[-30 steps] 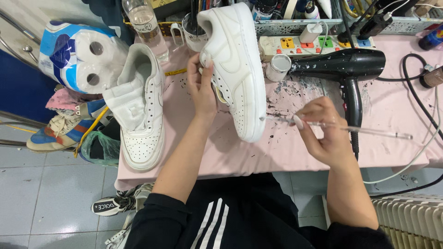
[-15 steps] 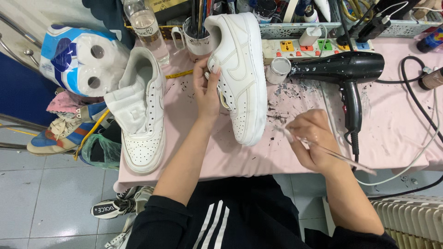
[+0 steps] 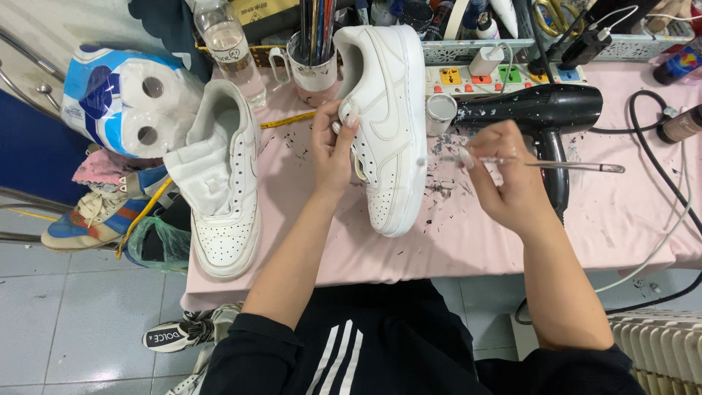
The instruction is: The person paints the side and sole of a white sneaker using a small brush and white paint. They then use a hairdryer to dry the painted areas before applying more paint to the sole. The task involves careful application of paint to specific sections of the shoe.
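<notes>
My left hand [image 3: 333, 150] grips a white sneaker [image 3: 387, 117] by its inner side, holding it tilted on its edge over the pink table cover [image 3: 453, 241]. My right hand [image 3: 504, 175] is closed on a thin paintbrush [image 3: 545, 164]; its handle points right and its tip sits near the sneaker's side. A second white sneaker [image 3: 223, 183], stuffed with white paper, lies flat on the table to the left.
A black hair dryer [image 3: 545, 117] lies behind my right hand, next to a small white jar [image 3: 441, 113] and a power strip [image 3: 512, 73]. A mug of brushes [image 3: 313, 62], a plastic bottle [image 3: 228, 44], toilet rolls [image 3: 128, 99] and more shoes on the floor [image 3: 99, 212] stand left.
My right hand has lifted with the brush, from low near the table's front edge up to the sneaker's side. The sneaker has shifted slightly in my left hand.
</notes>
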